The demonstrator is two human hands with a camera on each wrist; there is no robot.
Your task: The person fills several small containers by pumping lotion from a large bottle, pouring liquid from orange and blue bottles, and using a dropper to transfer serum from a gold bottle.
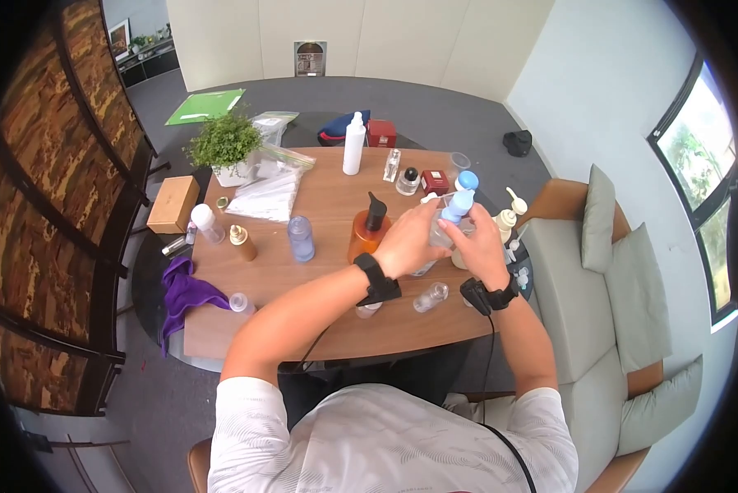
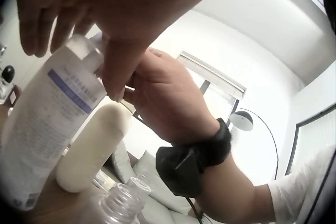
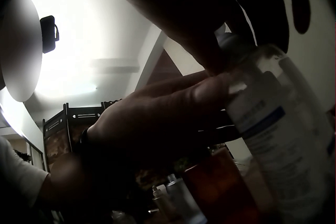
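Both hands meet at a translucent bottle (image 1: pixel 440 235) with a light blue pump top (image 1: pixel 458 207), at the table's right side. My left hand (image 1: pixel 410 240) grips the bottle near its neck, and my right hand (image 1: pixel 482 245) pinches the pump top. In the left wrist view the bottle (image 2: pixel 50 124), with a blue-banded label, stands tilted under the left hand (image 2: pixel 123 3), and the right hand (image 2: pixel 168 98) is beside its neck. The right wrist view shows the bottle (image 3: pixel 286 140) and dark fingers round its top; the fingers hide much of the neck.
An amber pump bottle (image 1: pixel 362 238) stands left of the hands. A clear bottle (image 1: pixel 431 297) lies near the front edge. Cream pump bottles (image 1: pixel 505 220) stand at right, a white bottle (image 1: pixel 353 148) and red box (image 1: pixel 435 181) behind. A plant (image 1: pixel 225 146) and purple cloth (image 1: pixel 190 296) are at left.
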